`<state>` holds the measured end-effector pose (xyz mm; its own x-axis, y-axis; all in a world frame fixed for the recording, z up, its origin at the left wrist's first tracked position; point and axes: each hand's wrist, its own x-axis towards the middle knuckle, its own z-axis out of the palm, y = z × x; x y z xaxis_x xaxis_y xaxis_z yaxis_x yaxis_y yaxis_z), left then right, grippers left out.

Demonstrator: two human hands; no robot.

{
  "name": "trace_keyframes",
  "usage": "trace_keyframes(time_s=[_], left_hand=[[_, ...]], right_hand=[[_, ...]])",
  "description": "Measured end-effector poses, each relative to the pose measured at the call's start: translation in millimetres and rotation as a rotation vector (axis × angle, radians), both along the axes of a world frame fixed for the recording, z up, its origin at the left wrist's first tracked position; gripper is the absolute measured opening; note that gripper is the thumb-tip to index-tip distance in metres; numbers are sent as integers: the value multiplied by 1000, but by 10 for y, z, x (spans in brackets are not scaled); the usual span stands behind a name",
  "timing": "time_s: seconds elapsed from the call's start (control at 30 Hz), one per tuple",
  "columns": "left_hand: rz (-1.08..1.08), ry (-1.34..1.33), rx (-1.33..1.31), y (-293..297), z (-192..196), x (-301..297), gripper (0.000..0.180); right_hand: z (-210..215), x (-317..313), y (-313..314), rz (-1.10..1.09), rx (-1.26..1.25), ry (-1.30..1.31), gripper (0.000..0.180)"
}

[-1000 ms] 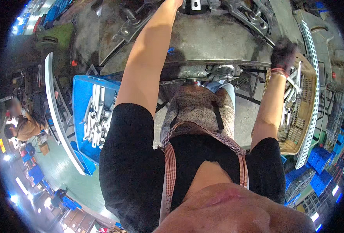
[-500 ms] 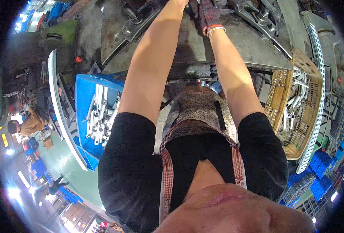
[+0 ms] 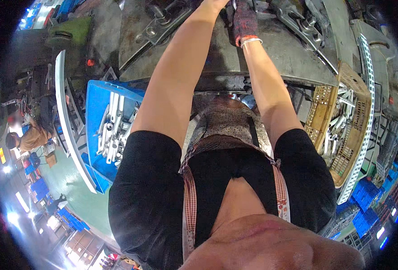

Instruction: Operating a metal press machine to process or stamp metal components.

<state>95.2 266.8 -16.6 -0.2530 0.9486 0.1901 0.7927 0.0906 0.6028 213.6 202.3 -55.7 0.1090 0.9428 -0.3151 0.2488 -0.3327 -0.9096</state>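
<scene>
Both my arms stretch forward over a worn metal worktable. My left hand is at the top edge of the picture, where the frame cuts off its fingers. Beside it, my right hand wears a dark red and grey knitted glove with an orange cuff. A white band circles the right wrist. The right fingers run out at the top edge, near small shiny metal bits, and what they hold cannot be made out. Heavy metal clamp-like fixtures lie on either side of my hands, one on the left and one on the right.
A blue bin of silver metal parts stands left of me. At the right is a tan slatted basket with similar parts. A pale metal rail and a perforated strip flank them. Another person works far left.
My right gloved hand has come slightly nearer, showing more of the glove. My left wrist has shifted a little right. The whole view has tilted slightly.
</scene>
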Motion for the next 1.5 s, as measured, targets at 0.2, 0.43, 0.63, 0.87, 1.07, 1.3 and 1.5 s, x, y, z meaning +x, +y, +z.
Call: trace_keyframes(time_s=[0.2,0.43,0.63,0.87,1.07,1.3,1.5], left_hand=[[11,59,-26,35,4,-13,57],[-137,-96,451,-506,-101,-215,42],[93,-292,169,-3072,-81,-1961,34],[254,343,-844,-5182,-788,-2902,29],[224,467,-1079,-5294,-1238,-2777,34],[573,-208,-529,-5341,-430,-3092,41],[381,-1215,-217,-4410,354,-2826,38]], right_hand=[[-31,8,15,132,164,260,48],[-211,101,39,121,797,-304,50],[-197,259,-363,445,-15,845,11],[-226,220,-489,227,94,739,24],[-287,271,-447,302,80,868,21],[-682,284,-186,271,162,534,46],[-495,248,-51,322,181,323,34]])
